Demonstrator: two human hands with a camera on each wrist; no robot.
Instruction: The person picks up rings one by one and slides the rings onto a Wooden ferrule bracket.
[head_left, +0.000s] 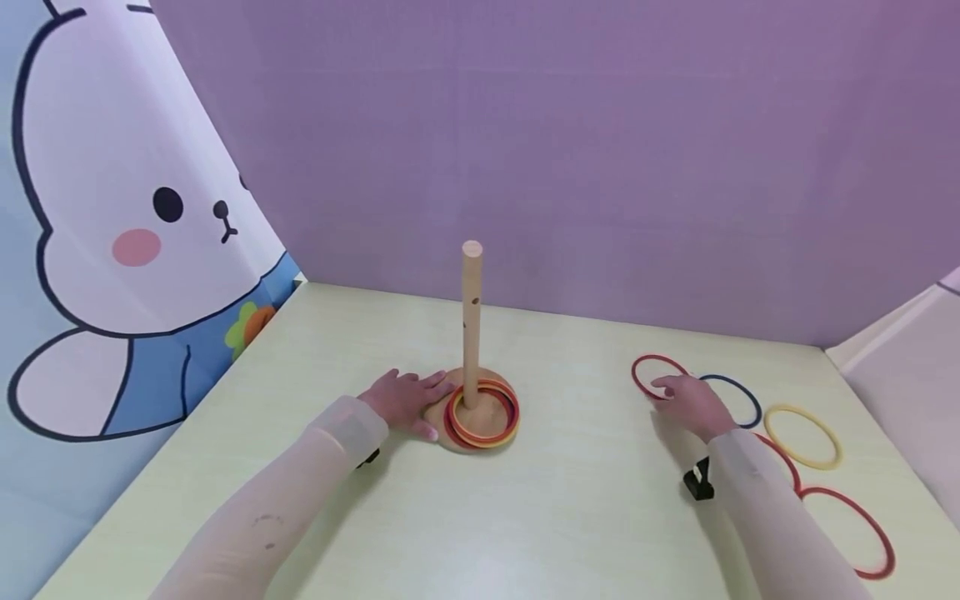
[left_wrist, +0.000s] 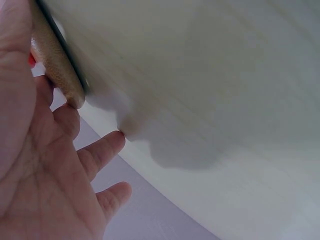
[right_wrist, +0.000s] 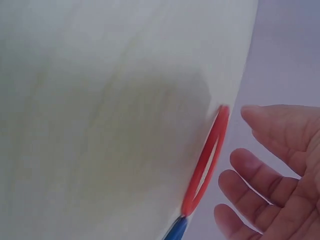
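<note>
A wooden peg stand [head_left: 471, 333] rises from a round base, with red, orange and yellow rings [head_left: 516, 417] lying around its foot. My left hand [head_left: 405, 402] rests against the left side of that base, fingers spread; in the left wrist view the fingers touch the base's edge [left_wrist: 57, 62]. Over on the right, my right hand [head_left: 696, 407] hovers by a red ring [head_left: 636, 372] lying on the table. In the right wrist view thumb and fingers are loosely bent and apart from this red ring [right_wrist: 204, 165], holding nothing.
Right of the red ring lie a blue ring [head_left: 756, 402] and a yellow ring [head_left: 836, 450]. Two more red rings, one near the right forearm [head_left: 795, 475] and another nearer the front [head_left: 887, 537], touch each other. A purple curtain [head_left: 562, 167] hangs behind the table [head_left: 555, 500].
</note>
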